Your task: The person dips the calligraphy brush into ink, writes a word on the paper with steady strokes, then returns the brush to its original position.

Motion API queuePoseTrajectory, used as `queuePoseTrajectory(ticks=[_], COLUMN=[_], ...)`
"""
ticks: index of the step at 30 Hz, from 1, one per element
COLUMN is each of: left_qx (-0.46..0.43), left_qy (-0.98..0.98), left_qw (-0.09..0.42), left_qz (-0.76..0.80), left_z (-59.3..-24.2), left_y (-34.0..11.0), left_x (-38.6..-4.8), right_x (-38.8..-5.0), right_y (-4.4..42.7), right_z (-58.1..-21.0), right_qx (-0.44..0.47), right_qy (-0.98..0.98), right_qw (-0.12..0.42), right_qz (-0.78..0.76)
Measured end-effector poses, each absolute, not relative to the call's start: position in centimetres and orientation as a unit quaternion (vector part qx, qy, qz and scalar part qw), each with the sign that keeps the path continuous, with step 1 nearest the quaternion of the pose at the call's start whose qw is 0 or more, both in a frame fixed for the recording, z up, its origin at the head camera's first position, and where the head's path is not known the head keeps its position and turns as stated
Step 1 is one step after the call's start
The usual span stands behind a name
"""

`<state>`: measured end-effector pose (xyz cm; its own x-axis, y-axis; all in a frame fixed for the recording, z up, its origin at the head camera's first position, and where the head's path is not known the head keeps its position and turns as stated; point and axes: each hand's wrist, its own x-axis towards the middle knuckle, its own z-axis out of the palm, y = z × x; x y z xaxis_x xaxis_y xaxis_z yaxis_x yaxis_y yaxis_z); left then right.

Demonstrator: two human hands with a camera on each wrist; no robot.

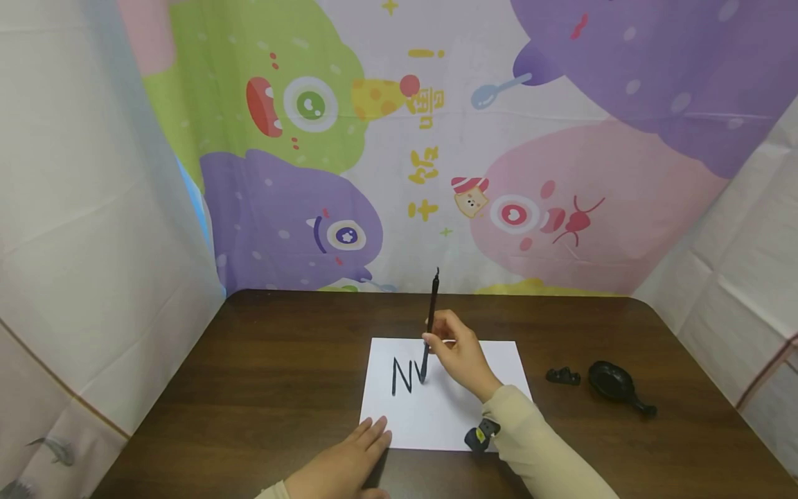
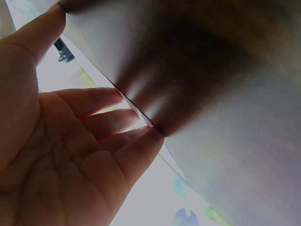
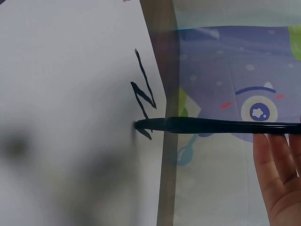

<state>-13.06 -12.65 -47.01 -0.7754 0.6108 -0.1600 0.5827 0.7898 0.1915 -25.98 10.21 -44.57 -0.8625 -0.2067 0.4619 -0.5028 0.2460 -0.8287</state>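
My right hand (image 1: 460,353) pinches a black calligraphy brush (image 1: 431,312) between thumb and fingers, handle pointing up with a small loop on top. Its dark tip touches a white sheet of paper (image 1: 430,423) on the table. On the sheet stands a black letter N (image 1: 402,378), and just right of it a short slanted stroke runs down to the tip. In the right wrist view the brush (image 3: 211,126) meets the inked lines. My left hand (image 1: 343,461) rests with extended fingers on the paper's lower left edge; the left wrist view shows its fingertips (image 2: 157,134) at that edge.
Right of the paper on the dark brown table (image 1: 280,367) lie a small black brush rest (image 1: 563,376) and a black ink dish (image 1: 614,381) with a handle. A cartoon-printed curtain (image 1: 424,256) hangs behind the table's far edge. Pale cloth hangs at both sides.
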Motion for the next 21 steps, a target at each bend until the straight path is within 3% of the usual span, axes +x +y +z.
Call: queuePoseTrajectory(ticks=[15, 21], left_qx=[0.322, 0.313], left_qy=[0.939, 0.94], left_qw=[0.097, 0.117], left_qz=[0.067, 0.075], left_z=[-46.77, -46.61], left_y=[-12.69, -12.57], left_x=[-12.88, -12.9], right_x=[-25.95, -25.95], right_y=[10.29, 10.62], right_z=[-44.59, -44.39], right_qx=[0.232, 0.23], right_qy=[-0.779, -0.777], right_qw=[0.126, 0.122], right_qz=[0.569, 0.573])
